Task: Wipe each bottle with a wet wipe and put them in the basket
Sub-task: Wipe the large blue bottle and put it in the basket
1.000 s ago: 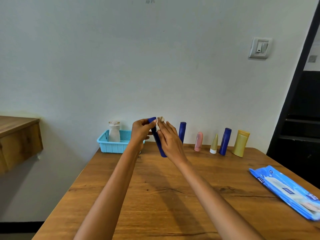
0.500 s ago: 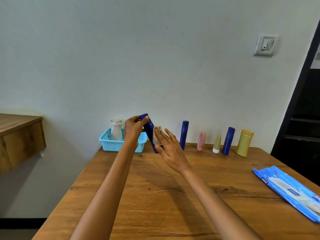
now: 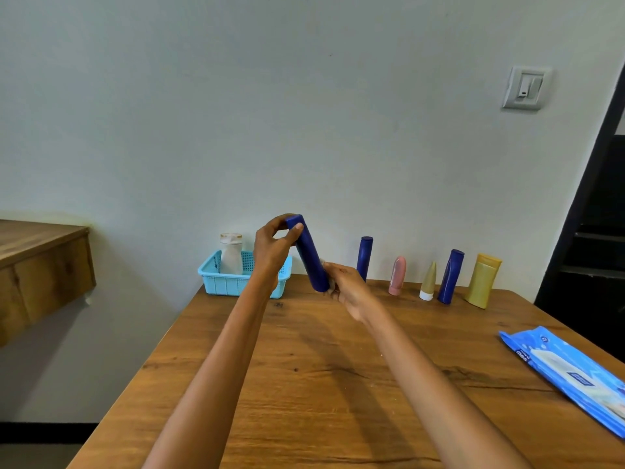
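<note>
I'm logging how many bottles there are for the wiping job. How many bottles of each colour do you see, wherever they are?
Dark blue plastic bottles: 3 (held, standing)
White plastic bottle in the light blue basket: 1
Pink bottle: 1
Beige tube with white cap: 1
Yellow bottle: 1
Total: 7

Both forearms reach toward frame centre; left hand (image 3: 272,247) raised, fingertips pinching, right hand (image 3: 348,286) lower, fingers curled
</note>
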`<state>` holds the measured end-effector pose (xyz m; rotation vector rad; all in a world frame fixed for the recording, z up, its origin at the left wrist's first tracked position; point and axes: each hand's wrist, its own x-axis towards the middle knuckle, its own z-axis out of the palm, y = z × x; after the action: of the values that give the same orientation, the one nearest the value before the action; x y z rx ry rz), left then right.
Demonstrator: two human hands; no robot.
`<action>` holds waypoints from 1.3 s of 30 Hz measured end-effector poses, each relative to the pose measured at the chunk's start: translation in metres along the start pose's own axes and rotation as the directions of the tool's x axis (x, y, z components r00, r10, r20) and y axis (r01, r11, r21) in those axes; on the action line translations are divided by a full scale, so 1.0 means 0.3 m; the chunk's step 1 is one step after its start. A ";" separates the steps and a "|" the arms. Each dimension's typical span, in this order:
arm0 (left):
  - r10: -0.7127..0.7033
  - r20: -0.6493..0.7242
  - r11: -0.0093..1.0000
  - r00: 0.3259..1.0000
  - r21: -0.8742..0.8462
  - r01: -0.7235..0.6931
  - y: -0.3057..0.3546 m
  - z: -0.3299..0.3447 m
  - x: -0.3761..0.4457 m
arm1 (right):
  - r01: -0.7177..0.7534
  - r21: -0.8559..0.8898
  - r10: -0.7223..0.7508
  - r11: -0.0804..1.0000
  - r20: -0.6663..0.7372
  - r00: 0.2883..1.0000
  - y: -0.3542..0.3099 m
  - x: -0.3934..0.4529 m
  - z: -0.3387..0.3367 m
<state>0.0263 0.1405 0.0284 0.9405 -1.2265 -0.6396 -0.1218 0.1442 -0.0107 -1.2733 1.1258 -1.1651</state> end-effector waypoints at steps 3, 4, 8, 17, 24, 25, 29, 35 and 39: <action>0.055 -0.014 0.994 0.998 0.093 -0.054 -0.013 0.021 -0.006 | -0.118 0.208 0.132 0.971 -0.055 0.990 -0.010 0.013 0.004; 0.081 -0.018 0.988 0.997 0.133 -0.078 -0.014 0.030 -0.010 | -0.142 0.259 0.163 0.955 -0.062 0.985 -0.012 0.018 0.001; 0.162 -0.012 0.953 0.987 0.262 -0.153 -0.022 0.052 -0.029 | -0.251 0.291 0.272 0.923 -0.033 0.962 -0.006 0.029 -0.009; 0.265 -0.093 0.921 0.960 0.319 -0.223 -0.046 0.014 -0.006 | -0.200 0.014 0.201 0.980 -0.111 0.973 0.000 0.067 0.021; 0.162 -0.177 0.916 0.971 0.392 -0.082 -0.078 -0.063 0.129 | -0.073 0.107 0.079 0.992 -0.055 0.995 -0.073 0.177 0.159; 0.155 -0.171 0.909 0.973 0.410 -0.073 -0.080 -0.079 0.162 | -0.074 0.115 0.080 0.991 -0.048 0.996 -0.078 0.198 0.182; 0.045 -0.143 0.871 0.989 0.491 0.031 -0.114 -0.146 0.312 | -0.086 0.122 0.094 0.989 -0.068 0.993 -0.085 0.301 0.267; -0.069 -0.036 0.767 0.997 0.637 0.076 -0.243 -0.202 0.461 | -0.104 0.115 0.113 0.988 -0.076 0.991 -0.048 0.416 0.321; -0.056 0.093 0.573 0.994 0.818 -0.045 -0.296 -0.204 0.522 | -0.081 0.053 0.083 0.995 -0.040 0.996 -0.008 0.476 0.330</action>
<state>0.1306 -0.0183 0.0248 1.7068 -1.6624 -0.0635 -0.0101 0.0111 -0.0038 -1.1568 1.1612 -1.1571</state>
